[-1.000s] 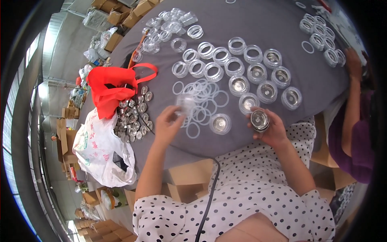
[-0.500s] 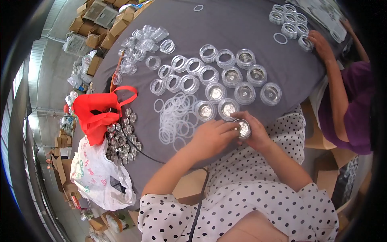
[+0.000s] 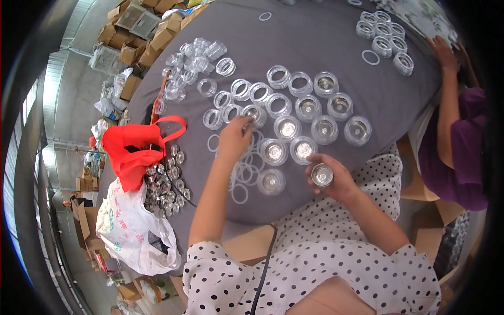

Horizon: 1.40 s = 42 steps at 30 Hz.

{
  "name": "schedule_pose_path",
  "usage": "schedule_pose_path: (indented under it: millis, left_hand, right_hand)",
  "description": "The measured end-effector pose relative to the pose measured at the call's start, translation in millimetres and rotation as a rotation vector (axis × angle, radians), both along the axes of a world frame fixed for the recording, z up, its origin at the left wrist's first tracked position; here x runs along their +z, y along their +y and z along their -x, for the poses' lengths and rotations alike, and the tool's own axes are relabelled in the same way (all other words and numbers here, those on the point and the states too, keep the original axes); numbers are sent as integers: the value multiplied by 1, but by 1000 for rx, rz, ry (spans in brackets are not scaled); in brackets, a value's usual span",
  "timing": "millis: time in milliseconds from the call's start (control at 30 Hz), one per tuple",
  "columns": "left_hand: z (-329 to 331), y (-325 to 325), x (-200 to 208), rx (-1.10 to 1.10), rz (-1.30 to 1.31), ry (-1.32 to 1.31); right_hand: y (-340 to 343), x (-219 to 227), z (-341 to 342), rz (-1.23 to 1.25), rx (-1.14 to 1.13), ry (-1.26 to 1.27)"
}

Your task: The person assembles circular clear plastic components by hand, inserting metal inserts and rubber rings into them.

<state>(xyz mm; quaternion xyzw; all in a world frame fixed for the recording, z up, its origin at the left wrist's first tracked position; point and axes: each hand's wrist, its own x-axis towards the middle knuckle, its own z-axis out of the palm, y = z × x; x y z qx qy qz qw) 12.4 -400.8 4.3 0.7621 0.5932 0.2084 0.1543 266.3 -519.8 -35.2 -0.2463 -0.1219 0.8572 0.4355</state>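
Grey cloth-covered surface [image 3: 315,42] | right hand [image 3: 334,180] closed around round silver metal cup [image 3: 322,175], at near edge | left hand [image 3: 236,137] at clear plastic ring with silvery centre [image 3: 256,115], in from left edge; cannot tell its grip

Grey table [image 3: 315,42], clear rings [image 3: 279,115], silver cups [image 3: 170,196]

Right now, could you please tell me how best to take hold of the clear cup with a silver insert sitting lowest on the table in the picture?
Probably pinch the clear cup across opposite sides of its round outer rim, coming from above and the near side: it appears to lie flat, bare grey cloth lies before it, and loose rings crowd its left.
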Motion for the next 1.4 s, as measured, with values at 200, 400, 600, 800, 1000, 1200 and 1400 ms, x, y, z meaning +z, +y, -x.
schedule_pose_path:
  millis: [200,400,600,800,1000,1200,1400]
  left_hand:
    - [-7,6,9,-71,74,182]
    - [-12,20,9,-138,123,310]
    - [-19,24,16,-63,285,544]
    - [-7,15,-6,-123,29,336]
    - [-63,-68,49,-408,-102,-188]
    - [-105,-95,14,-720,-63,46]
    - [-88,-90,31,-614,328,-478]
  right_hand:
    - [1,-2,-1,14,2,29]
    - [0,-5,-2,18,21,42]
    - [0,-10,3,72,16,-8]
    - [1,-21,-3,30,-14,16]
    - [4,-18,6,-59,13,76]
    - [-1,-20,-1,-27,-71,113]
    - [-2,-24,1,-54,-56,141]
